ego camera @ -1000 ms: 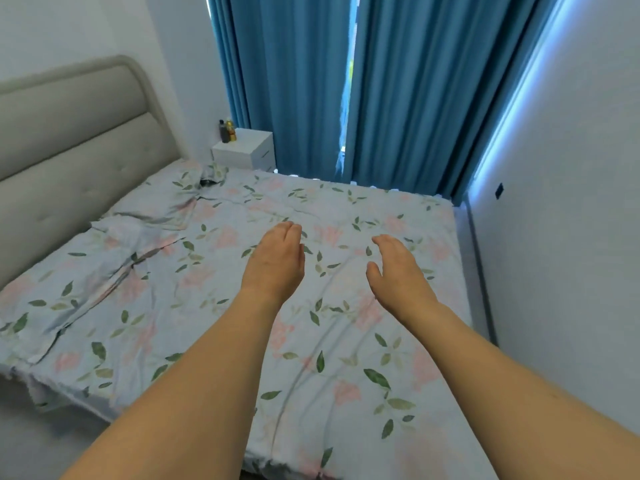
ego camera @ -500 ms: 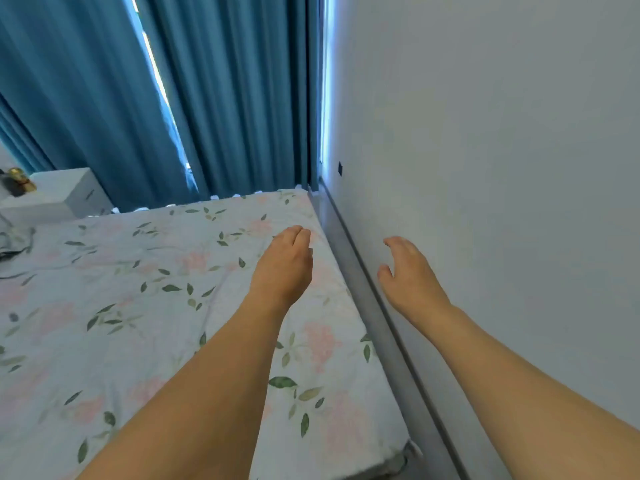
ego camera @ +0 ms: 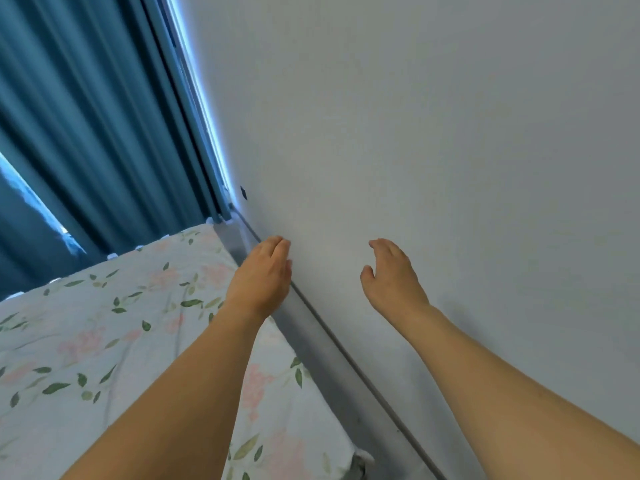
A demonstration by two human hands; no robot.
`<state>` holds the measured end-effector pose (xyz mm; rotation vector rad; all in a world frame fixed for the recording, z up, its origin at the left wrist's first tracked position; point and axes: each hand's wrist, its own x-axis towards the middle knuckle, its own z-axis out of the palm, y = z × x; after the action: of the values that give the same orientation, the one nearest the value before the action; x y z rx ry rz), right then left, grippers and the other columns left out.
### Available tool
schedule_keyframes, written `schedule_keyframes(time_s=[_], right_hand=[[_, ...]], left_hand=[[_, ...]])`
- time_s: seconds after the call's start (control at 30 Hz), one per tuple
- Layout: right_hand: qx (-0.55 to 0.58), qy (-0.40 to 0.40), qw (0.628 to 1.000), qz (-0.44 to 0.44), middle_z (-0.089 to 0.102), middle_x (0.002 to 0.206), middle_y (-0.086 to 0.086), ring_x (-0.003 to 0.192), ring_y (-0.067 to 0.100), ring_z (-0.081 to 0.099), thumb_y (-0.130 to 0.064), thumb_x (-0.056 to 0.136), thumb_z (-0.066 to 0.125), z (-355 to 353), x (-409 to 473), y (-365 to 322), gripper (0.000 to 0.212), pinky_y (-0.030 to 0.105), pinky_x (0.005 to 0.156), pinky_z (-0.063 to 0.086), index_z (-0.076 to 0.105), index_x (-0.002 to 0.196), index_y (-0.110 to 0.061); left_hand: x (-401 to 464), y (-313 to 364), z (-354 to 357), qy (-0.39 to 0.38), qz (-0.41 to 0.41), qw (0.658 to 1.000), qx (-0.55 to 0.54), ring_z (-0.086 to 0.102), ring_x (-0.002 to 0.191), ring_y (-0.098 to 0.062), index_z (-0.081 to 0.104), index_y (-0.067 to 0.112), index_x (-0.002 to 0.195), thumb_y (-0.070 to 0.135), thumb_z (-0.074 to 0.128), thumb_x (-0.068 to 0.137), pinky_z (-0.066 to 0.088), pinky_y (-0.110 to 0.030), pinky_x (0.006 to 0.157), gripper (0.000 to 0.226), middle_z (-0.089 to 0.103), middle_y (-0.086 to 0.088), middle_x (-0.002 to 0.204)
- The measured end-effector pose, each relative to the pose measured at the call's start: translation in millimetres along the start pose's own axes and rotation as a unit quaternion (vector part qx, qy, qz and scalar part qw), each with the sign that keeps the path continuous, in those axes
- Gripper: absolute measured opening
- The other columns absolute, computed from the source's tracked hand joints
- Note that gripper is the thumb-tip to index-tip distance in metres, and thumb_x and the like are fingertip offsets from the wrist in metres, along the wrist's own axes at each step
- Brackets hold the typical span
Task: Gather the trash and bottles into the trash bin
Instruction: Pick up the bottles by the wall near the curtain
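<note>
A plain wall (ego camera: pixel 433 150) fills the view from twelve round to four o'clock and blocks any reach that way. The right hand (ego camera: pixel 391 277) hangs before it, fingers relaxed and empty; whether it touches the wall cannot be told. From seven to ten o'clock the bed (ego camera: pixel 104 341), under a flowered sheet, is a broad flat barrier below. Between bed and wall a narrow floor gap (ego camera: pixel 311 341) runs from five towards eleven o'clock; the left hand (ego camera: pixel 261 280), fingers straight, hovers over it. At ten to eleven o'clock blue curtains (ego camera: pixel 86 133) close off the far end of the gap.
</note>
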<state>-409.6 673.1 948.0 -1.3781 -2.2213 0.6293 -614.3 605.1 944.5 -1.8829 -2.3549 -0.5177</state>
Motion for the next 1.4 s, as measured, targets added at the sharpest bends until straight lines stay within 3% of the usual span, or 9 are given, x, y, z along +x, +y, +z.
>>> schedule_keyframes(time_s=[0.4,0.93,1.23,1.4], right_hand=[[-0.035,-0.005,0.998,0.053,0.022,0.157,0.004,0.144,0.02,0.019,-0.016,0.099,0.039,-30,65,73,0.053,0.027,0.115,0.018,0.024,0.149,-0.009],[-0.028,-0.084,0.992,-0.09,0.023,0.156,0.002,0.144,0.017,0.021,-0.013,0.097,0.041,-13,225,62,0.053,0.024,0.114,0.019,0.028,0.148,-0.011],[-0.031,-0.132,0.972,-0.193,0.02,0.158,0.003,0.145,0.018,0.019,-0.013,0.098,0.04,18,305,25,0.055,0.023,0.114,0.015,0.024,0.15,-0.011],[-0.017,-0.16,0.96,-0.23,0.021,0.157,0.002,0.144,0.017,0.02,-0.015,0.098,0.04,50,352,-7,0.055,0.023,0.113,0.017,0.023,0.15,-0.013]], left_hand=[[104,68,59,-0.03,0.066,0.997,-0.024,0.028,0.143,-0.021,0.034,0.01,0.147,0.029,0.036,0.104,0.025,-0.034,0.116,0.047,0.033,-0.006,0.154],[212,20,64,0.019,-0.066,0.997,-0.027,0.036,0.137,-0.023,0.038,0.008,0.144,0.026,0.039,0.103,0.034,-0.035,0.109,0.045,0.037,-0.006,0.151],[245,-30,56,0.099,-0.157,0.982,-0.014,0.048,0.117,-0.023,0.05,0.006,0.126,0.02,0.042,0.099,0.04,-0.032,0.093,0.031,0.05,-0.004,0.13],[264,-76,64,0.104,-0.197,0.975,0.008,0.046,0.121,-0.02,0.048,0.009,0.132,0.021,0.042,0.1,0.04,-0.031,0.096,0.035,0.048,-0.002,0.137]])
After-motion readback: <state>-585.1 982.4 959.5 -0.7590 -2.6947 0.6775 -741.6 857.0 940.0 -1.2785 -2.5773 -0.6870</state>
